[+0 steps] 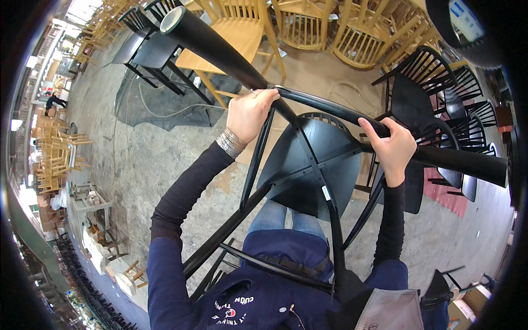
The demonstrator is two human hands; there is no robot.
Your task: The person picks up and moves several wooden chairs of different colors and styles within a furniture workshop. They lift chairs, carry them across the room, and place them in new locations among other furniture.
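A black wooden chair (217, 52) is held up in front of my body, its thick legs pointing outward. The pale end of one leg comes close at the upper left. My left hand (246, 114) is closed around the joint of that leg and a black stretcher (322, 103). Near the stretcher's other end, my right hand (395, 147) wraps round the bar beside the right leg (462, 163). Thin crossed bars, one with a small white label (325, 192), run below my hands. Behind them shows a black seat (308, 146); whether it belongs to the held chair I cannot tell.
Light wooden chairs (234, 36) stand ahead. Black chairs (421, 91) crowd the right, and more black seats (157, 52) stand at the upper left. A dark sheet (165, 104) and a hose (148, 110) lie on the concrete floor. A person (54, 102) is far left.
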